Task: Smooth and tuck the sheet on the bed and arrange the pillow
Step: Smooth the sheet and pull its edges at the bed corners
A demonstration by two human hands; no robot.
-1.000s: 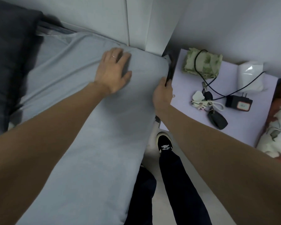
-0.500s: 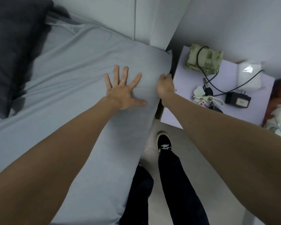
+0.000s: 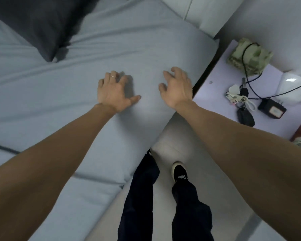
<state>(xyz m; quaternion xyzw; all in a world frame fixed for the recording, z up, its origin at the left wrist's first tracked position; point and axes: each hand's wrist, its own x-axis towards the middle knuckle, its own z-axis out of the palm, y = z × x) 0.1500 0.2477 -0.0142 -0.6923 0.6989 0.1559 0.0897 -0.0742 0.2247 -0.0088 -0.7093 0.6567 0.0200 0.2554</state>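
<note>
Obs.: both hands now on top of the light blue-grey sheet [image 3: 80, 94] near the head-end corner of the bed [image 3: 205, 54]. A second ago the right hand [image 3: 176, 89] was down at the mattress edge beside the lilac counter [image 3: 215, 94]; it has since come up onto the sheet, fingers loosely spread, gripping nothing. The left hand [image 3: 114, 91], then pressed flat nearer the corner, has drawn back toward the person; its fingers are curled on the fabric, thumb out. Cannot tell whether this grip has pinched any cloth.

Long creases run across the sheet from the dark pillow [image 3: 40, 23], which lies askew toward the wall side, its lower corner resting on the sheet.

Judgement: the edge tuck at this corner looks finished; work has moved to smoothing. Pillow not yet arranged.

Counter carries a charger [image 3: 272, 109], keys [image 3: 245, 115] and cables, untouched.
</note>
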